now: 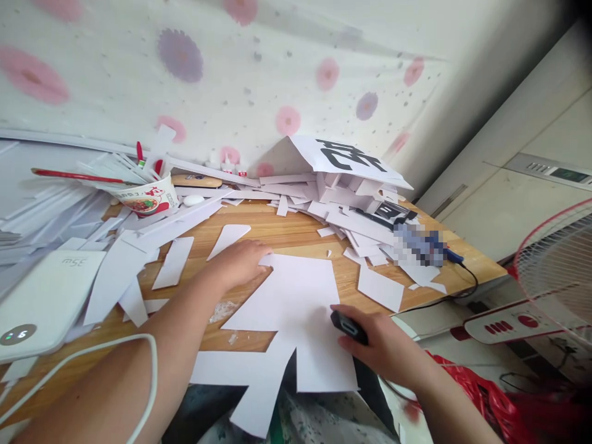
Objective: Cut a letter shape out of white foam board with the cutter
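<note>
A large white board piece (305, 296) with angular cut edges lies at the table's front edge, its lower part reaching over the lap. My left hand (250, 256) rests at the board's upper left corner, fingers pressed together; what they grip, if anything, is hidden. In my right hand (370, 339) is a black handheld tool (350, 327), held at the board's right edge. A smaller angular white strip (231, 368) lies at the board's lower left. White crumbs (222, 311) are scattered on the wood between my left forearm and the board.
A paper cup (150, 196) of strips and a red-handled tool stands at the back left, by a white power bank (46, 302). White offcuts (365, 234) pile up at the back right under a printed sheet (349, 159). A red-rimmed racket (555, 271) is at the right.
</note>
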Tool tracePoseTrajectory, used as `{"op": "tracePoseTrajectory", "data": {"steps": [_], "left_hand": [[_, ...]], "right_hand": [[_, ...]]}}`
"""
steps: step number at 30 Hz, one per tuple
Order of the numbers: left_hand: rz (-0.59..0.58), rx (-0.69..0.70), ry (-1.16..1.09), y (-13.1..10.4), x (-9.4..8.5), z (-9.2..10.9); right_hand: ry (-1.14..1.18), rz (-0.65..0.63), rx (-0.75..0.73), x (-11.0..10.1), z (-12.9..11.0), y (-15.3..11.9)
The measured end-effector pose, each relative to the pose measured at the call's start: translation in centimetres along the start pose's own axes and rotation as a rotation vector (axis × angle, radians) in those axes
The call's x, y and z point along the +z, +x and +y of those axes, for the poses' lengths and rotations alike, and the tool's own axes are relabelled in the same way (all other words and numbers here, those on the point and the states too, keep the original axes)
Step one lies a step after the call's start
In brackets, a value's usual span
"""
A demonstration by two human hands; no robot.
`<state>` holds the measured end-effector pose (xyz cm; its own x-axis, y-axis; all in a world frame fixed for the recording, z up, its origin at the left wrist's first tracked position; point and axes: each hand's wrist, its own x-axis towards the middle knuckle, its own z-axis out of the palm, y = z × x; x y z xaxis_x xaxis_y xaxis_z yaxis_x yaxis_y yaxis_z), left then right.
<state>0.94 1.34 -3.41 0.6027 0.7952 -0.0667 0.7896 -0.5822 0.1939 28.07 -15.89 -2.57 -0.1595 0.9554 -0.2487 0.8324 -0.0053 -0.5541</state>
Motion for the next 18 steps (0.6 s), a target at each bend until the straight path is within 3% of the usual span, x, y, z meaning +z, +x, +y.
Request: {"op": "tracePoseTrajectory", "data": {"steps": [5,11,18], "left_hand": [[0.066,-0.148,0.014,0.5,0.0,0.1],[0.105,-0.15,-0.015,0.7,0.2,-0.4],[0.175,-0.136,-0.073,-0.8,-1.9,-0.3]], "right_hand": [[0.168,-0.084,0.032,2.1,1.3,-1.6],[0.33,0.049,0.029,2.4,2.5,-1.3],[0.412,0.133,0.04,2.3,3.6,-0.9]]}}
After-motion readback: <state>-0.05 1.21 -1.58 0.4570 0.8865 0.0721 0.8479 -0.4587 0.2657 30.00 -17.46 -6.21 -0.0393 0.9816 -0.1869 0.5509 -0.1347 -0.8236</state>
